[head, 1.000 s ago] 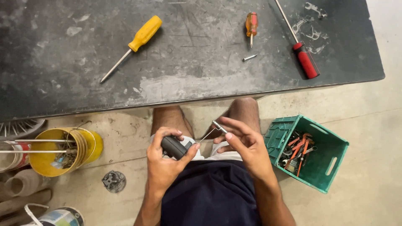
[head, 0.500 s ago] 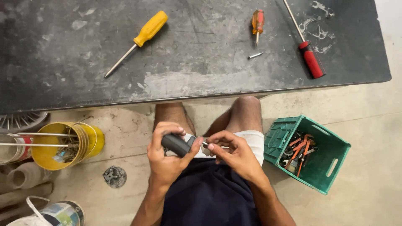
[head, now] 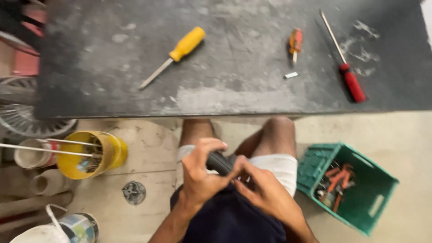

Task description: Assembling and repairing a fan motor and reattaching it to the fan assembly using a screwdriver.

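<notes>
My left hand (head: 201, 174) is wrapped around a small black cylindrical handle (head: 219, 163) held over my lap. My right hand (head: 263, 191) presses against the end of that handle, fingers pinched on it; whatever small part it grips is hidden by the fingers. Both hands sit just below the near edge of a dark worn tabletop (head: 234, 96).
On the tabletop lie a yellow-handled screwdriver (head: 173, 55), a small orange screwdriver (head: 295, 44), a long red-handled screwdriver (head: 344, 63) and a small metal bit (head: 291, 75). A green crate (head: 315, 168) of tools stands at my right. A yellow can (head: 110, 150) with rods, cans and rolls stand at my left.
My right hand has closed in onto the end of the black handle, covering the thin metal piece it held. The view has shifted a little.
</notes>
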